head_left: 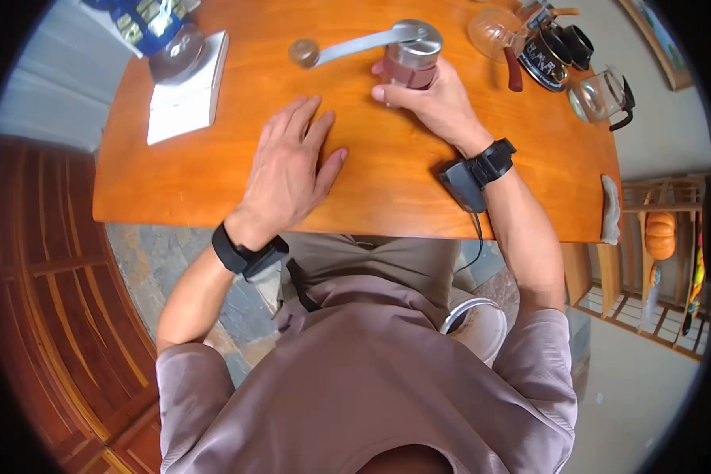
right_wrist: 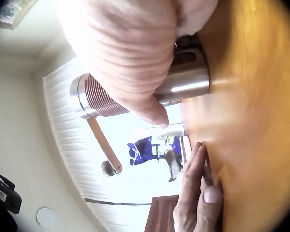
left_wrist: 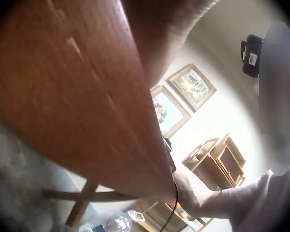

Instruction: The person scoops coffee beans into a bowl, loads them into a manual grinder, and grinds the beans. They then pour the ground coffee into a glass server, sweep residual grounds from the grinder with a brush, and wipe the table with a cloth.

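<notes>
A hand coffee grinder (head_left: 413, 73) stands upright on the wooden table, with a steel lid and a ribbed reddish-brown band. My right hand (head_left: 444, 103) grips its body, thumb and fingers curled round it. From the lid, a metal crank arm (head_left: 363, 45) points left and ends in a round wooden knob (head_left: 303, 53). In the right wrist view the steel lower part (right_wrist: 191, 79) of the grinder shows below the hand. To the left of the grinder, my left hand (head_left: 284, 162) rests palm down on the table with its fingers extended, holding nothing.
At the back left of the table (head_left: 371, 174) are a blue bag (head_left: 154, 20), a dark rounded vessel (head_left: 178, 57) and a flat white box (head_left: 183, 107). Glass carafes (head_left: 494, 35) (head_left: 596, 99) stand at the back right. A grey cloth (head_left: 610, 209) hangs at the right edge.
</notes>
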Motion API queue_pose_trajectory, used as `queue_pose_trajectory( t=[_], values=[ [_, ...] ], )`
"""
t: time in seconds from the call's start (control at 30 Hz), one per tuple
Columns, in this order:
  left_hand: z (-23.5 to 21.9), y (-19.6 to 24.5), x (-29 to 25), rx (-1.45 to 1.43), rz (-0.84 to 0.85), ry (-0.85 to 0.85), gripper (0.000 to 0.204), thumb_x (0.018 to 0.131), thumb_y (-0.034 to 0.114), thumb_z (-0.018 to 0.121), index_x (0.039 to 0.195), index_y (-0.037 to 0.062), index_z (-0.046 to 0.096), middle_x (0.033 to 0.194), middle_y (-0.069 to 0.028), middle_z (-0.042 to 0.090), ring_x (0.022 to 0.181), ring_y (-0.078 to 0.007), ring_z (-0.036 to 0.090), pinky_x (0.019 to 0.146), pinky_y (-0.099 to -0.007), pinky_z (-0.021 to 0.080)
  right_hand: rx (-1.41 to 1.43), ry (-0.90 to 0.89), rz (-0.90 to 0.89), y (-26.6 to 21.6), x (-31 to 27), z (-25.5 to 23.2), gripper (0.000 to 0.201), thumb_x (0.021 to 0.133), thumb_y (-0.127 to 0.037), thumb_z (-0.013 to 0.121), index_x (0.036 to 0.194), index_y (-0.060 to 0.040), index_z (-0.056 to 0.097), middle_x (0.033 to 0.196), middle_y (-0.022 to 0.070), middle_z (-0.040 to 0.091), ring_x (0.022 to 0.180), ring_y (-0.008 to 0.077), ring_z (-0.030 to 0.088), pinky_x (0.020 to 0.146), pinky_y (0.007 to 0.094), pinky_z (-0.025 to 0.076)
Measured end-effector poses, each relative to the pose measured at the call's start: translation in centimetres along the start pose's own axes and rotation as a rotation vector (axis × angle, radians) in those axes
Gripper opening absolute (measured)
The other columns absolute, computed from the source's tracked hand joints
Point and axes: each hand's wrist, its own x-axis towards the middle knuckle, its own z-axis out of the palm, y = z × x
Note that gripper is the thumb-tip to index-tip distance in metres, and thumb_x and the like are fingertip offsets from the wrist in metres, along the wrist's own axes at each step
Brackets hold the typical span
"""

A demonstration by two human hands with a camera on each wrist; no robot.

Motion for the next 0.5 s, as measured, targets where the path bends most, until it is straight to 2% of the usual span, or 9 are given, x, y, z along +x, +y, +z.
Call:
queue_pose_trajectory(
  t=[0.1,0.17,0.23,0.3,0.37,0.47,0.5],
  values=[
    [0.2,-0.6,-0.3,-0.057,-0.008,0.014,0.045,0.094,0.022,0.069,0.13,-0.0029,0.061,0.142,-0.0246,0.054,0.133,-0.0427,0.049,0.112,-0.049,0.04,-0.069,-0.011,-0.006,-0.4,-0.3,-0.1,0.053,0.079,-0.011,0.088,0.123,-0.0021,0.059,0.109,0.0043,0.068,0.095,0.0132,0.065,0.085,0.0308,0.057],
    [0.4,-0.7,-0.6,-0.082,-0.014,0.033,0.044,0.094,0.023,0.069,0.13,-0.0027,0.061,0.141,-0.0242,0.055,0.133,-0.0424,0.049,0.112,-0.0487,0.04,-0.268,-0.023,-0.034,-0.2,-0.5,-0.6,0.059,0.08,-0.013,0.088,0.128,-0.0022,0.054,0.121,0.0083,0.066,0.109,0.0164,0.063,0.098,0.0345,0.053],
    [0.4,-0.8,-0.7,-0.089,-0.009,0.043,0.043,0.095,0.023,0.069,0.129,-0.0025,0.062,0.141,-0.0239,0.055,0.133,-0.0422,0.049,0.112,-0.0485,0.04,-0.284,-0.045,0.003,-0.7,-1.9,-1.2,0.075,0.08,-0.016,0.088,0.139,-0.0012,0.044,0.135,0.0131,0.059,0.127,0.0212,0.056,0.112,0.0376,0.043],
    [0.7,-1.0,-0.7,-0.1,0.015,0.082,0.042,0.096,0.024,0.068,0.129,-0.002,0.063,0.141,-0.023,0.056,0.134,-0.0414,0.049,0.112,-0.0481,0.04,-0.327,0.047,-0.064,-0.1,-4.6,-1.8,0.096,0.083,-0.015,0.086,0.155,0.0019,0.023,0.148,0.0191,0.047,0.143,0.0279,0.042,0.123,0.0407,0.029],
    [0.9,-1.1,-0.5,-0.102,0.0,0.08,0.043,0.096,0.026,0.068,0.129,-0.0018,0.063,0.142,-0.0227,0.056,0.134,-0.041,0.049,0.113,-0.048,0.04,-0.379,-0.01,-0.086,-1.3,-7.5,-2.4,0.094,0.086,-0.009,0.081,0.158,-0.0012,0.02,0.153,0.0206,0.045,0.146,0.03,0.039,0.124,0.0419,0.027],
    [1.2,-1.2,-1.1,-0.118,-0.01,0.088,0.044,0.097,0.028,0.068,0.129,-0.0013,0.063,0.143,-0.0222,0.056,0.135,-0.0406,0.049,0.114,-0.0478,0.039,-0.447,0.063,-0.011,-2.2,-11.8,-3.0,0.093,0.086,-0.008,0.079,0.158,-0.0023,0.021,0.154,0.0209,0.044,0.147,0.0298,0.039,0.124,0.0428,0.027],
    [1.2,-1.3,-0.9,-0.125,-0.005,0.1,0.044,0.097,0.028,0.068,0.129,-0.001,0.063,0.143,-0.0221,0.056,0.136,-0.0406,0.048,0.114,-0.0478,0.039,-0.584,0.057,-0.009,-2.4,-12.8,-3.5,0.088,0.088,-0.01,0.077,0.158,-0.0017,0.024,0.155,0.0213,0.043,0.147,0.0309,0.038,0.124,0.0436,0.027]
  ],
)
